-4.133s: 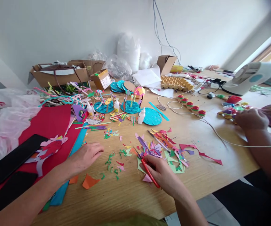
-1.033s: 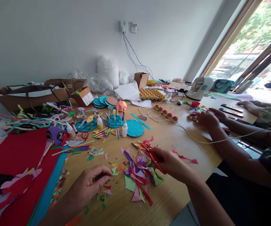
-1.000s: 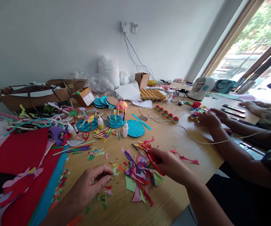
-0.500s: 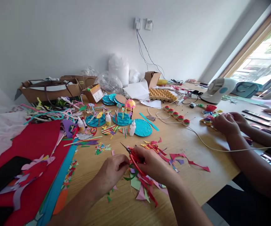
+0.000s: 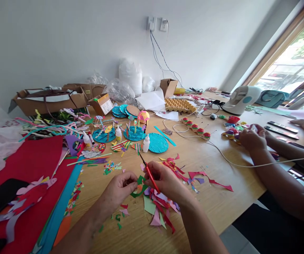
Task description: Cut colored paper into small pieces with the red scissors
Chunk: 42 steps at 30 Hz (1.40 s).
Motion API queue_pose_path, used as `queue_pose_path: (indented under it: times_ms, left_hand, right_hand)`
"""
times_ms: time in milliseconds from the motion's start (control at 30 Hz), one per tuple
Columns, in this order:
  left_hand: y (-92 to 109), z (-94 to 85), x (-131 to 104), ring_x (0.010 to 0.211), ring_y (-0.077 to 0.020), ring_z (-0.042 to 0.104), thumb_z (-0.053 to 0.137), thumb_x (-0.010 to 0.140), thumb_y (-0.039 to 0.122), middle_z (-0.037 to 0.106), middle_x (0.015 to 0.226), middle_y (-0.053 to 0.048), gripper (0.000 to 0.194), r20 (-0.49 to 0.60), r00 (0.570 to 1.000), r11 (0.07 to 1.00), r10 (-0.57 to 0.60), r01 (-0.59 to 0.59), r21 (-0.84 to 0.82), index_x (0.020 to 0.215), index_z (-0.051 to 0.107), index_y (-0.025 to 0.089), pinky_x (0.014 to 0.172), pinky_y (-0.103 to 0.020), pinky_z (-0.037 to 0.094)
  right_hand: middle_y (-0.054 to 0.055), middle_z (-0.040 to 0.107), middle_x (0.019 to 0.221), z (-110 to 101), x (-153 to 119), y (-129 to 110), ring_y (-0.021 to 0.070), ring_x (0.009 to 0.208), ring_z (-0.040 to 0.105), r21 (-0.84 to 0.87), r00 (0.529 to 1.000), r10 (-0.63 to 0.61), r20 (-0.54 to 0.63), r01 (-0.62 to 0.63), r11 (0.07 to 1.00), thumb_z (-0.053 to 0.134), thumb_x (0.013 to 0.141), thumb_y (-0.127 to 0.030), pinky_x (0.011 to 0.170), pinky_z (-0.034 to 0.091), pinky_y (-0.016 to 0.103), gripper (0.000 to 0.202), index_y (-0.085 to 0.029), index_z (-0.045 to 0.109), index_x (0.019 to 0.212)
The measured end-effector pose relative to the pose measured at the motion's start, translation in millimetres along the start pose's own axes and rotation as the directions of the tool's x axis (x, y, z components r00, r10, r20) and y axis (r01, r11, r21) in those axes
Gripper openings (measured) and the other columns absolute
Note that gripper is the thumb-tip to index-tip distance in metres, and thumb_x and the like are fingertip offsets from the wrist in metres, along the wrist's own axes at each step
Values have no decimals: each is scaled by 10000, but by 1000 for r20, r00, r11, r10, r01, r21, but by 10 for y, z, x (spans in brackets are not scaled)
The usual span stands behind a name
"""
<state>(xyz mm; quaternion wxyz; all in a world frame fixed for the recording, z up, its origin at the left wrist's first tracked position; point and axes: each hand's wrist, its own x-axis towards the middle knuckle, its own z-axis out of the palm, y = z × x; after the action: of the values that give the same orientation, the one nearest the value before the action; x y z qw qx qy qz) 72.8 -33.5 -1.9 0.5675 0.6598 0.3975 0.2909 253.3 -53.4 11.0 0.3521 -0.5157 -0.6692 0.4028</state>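
My right hand (image 5: pixel 166 180) grips scissors (image 5: pixel 152 176) with red handles, their dark blades pointing forward and a little left. My left hand (image 5: pixel 122 188) is closed in a pinch at a curved green paper piece (image 5: pixel 138 192), which spans the gap between both hands. The right fingertips also meet its other side. Below the right hand lies a pile of cut paper scraps (image 5: pixel 155 208) in red, pink, purple and light green. A few small green and red snippets (image 5: pixel 118 217) are scattered beneath the left hand.
Glue bottles (image 5: pixel 146 144) and blue discs (image 5: pixel 157 143) with paper decorations stand ahead. Red sheets (image 5: pixel 27 158) and pipe cleaners (image 5: pixel 54 128) are at left. A white cable (image 5: pixel 228 160) crosses the right side, near a co-worker's hands (image 5: pixel 253 139) and a fan (image 5: pixel 243 100).
The scissors have turned more upright, pointing further forward. The green piece shows more between my hands, which have come slightly apart. More snippets show on the table. The view has shifted slightly.
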Motion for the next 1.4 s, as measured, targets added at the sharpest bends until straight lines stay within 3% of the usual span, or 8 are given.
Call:
queue_pose_path:
  times_ms: [200, 400, 633, 800, 967, 1100, 1267, 1400]
  left_hand:
    - [60, -60, -92, 642, -139, 439, 473, 786, 318, 464, 665, 18, 171, 46, 999, 1000, 10, -11, 17, 721, 518, 166, 607, -243, 351]
    - [107, -144, -155, 621, -136, 381, 439, 793, 300, 397, 628, 31, 200, -29, 999, 986, 37, -32, 165, 633, 464, 183, 572, -236, 322]
    - [121, -174, -221, 596, -127, 364, 454, 777, 328, 379, 601, 45, 215, -5, 1000, 993, -28, 28, 115, 619, 463, 182, 559, -231, 300]
    - [96, -228, -223, 595, -127, 371, 483, 757, 315, 387, 599, 46, 211, -26, 999, 988, -41, 44, 148, 593, 468, 183, 557, -229, 301]
    - [72, -353, -242, 582, -127, 394, 490, 751, 317, 406, 582, 47, 191, -122, 991, 987, -58, 75, 139, 621, 520, 181, 554, -228, 314]
    - [103, -403, -276, 568, -123, 405, 512, 733, 321, 433, 566, 46, 178, -197, 976, 989, -91, 111, 93, 643, 554, 173, 550, -229, 329]
    - [201, -390, -306, 544, -114, 430, 560, 669, 304, 468, 546, 52, 132, -253, 959, 992, -126, 121, -34, 648, 576, 175, 532, -222, 359]
    - [256, -406, -325, 521, -108, 465, 573, 645, 300, 519, 529, 54, 124, -294, 945, 989, -140, 118, -91, 671, 588, 180, 517, -217, 381]
  right_hand:
    - [-42, 530, 666, 57, 54, 15, 97, 600, 482, 38, 1000, 13, 28, -14, 999, 624, 674, -144, 518, 351, 188, 149, -174, 527, 783]
    - [-41, 543, 691, 110, 58, -33, 101, 620, 491, 35, 998, 25, 64, -27, 999, 616, 697, -150, 520, 346, 187, 146, -184, 508, 790]
    - [-43, 537, 690, 168, 15, 43, 98, 611, 477, 36, 997, 34, 71, -37, 999, 635, 696, -186, 530, 344, 186, 157, -186, 523, 806]
    - [-52, 502, 669, 135, -6, 77, 90, 598, 434, -58, 994, 20, 108, -13, 998, 621, 696, -172, 501, 300, 180, 156, -184, 492, 784]
    - [-69, 429, 615, 70, -119, 172, 79, 559, 357, -201, 976, 61, 207, -18, 979, 563, 743, -178, 483, 255, 188, 76, -181, 486, 739]
    - [-57, 419, 586, 6, -246, 244, 91, 552, 348, -348, 980, 137, 146, -79, 934, 518, 818, -295, 487, 234, 208, 182, -180, 468, 686]
    - [-32, 473, 684, 0, -329, 33, 106, 602, 389, -322, 991, 55, 120, -13, 947, 546, 813, -384, 539, 295, 209, 217, -181, 476, 790]
    - [-35, 468, 656, 165, -294, -180, 103, 583, 388, -310, 984, 27, 174, 29, 950, 507, 838, -381, 525, 281, 206, 221, -184, 460, 748]
